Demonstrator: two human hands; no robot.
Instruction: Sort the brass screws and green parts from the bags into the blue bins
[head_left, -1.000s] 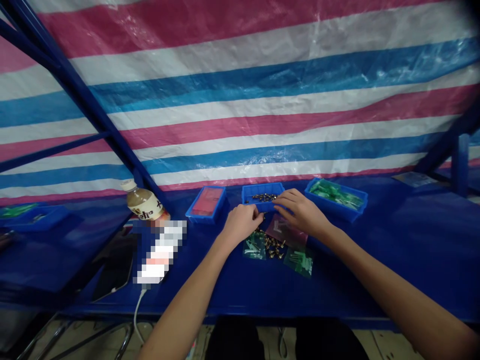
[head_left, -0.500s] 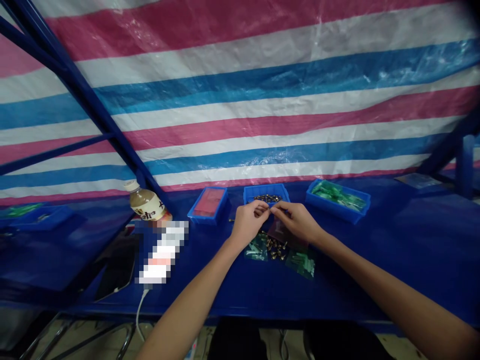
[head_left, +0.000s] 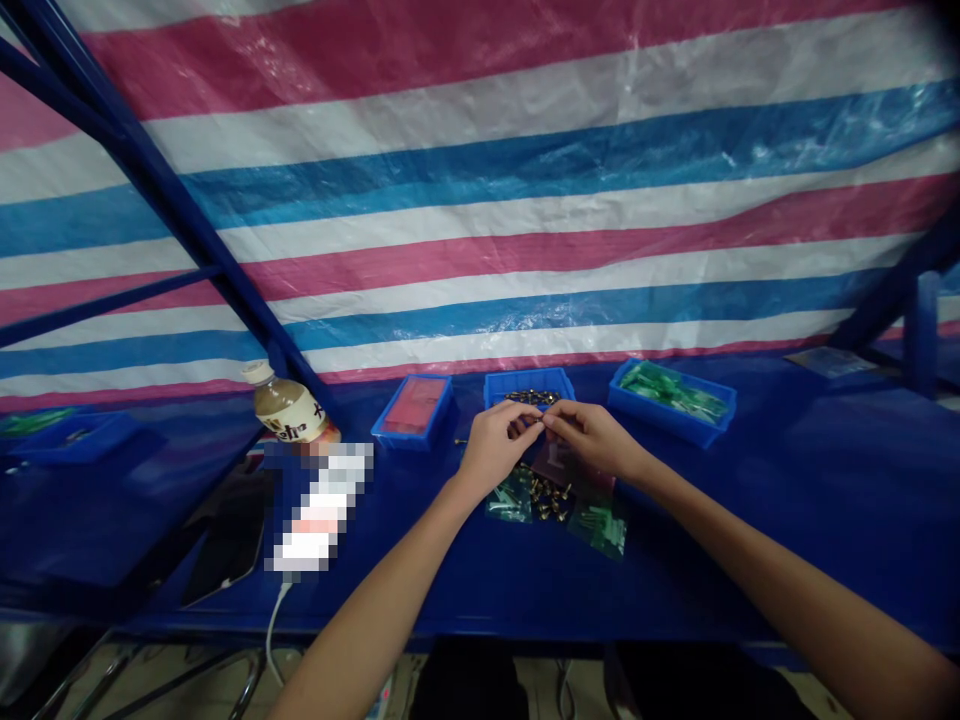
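My left hand [head_left: 495, 440] and my right hand [head_left: 596, 435] meet fingertip to fingertip, both closed in a pinch. From their fingers a thin see-through reddish plastic bag [head_left: 553, 462] hangs down, partly hidden under the right hand. The exact grip at the fingertips is too small to make out. Just below lies a loose pile of brass-coloured screws [head_left: 551, 498]. On either side of it rest a clear greenish packet [head_left: 510, 500] and another green packet [head_left: 602, 528] with slim pieces inside. One single screw [head_left: 460, 442] lies left of my left hand.
Behind my hands stands a blue bin [head_left: 525, 384] of metal screws. To its left is a bin of red bags [head_left: 414, 405], to its right a bin of green packets [head_left: 671, 392]. A drink bottle [head_left: 292, 408], a dark tablet-like device [head_left: 225, 545] and a white cable [head_left: 271, 630] are at left.
Both hands stay pinched together at nearly the same spot, with only slight finger movement. The whole view has shifted a little.
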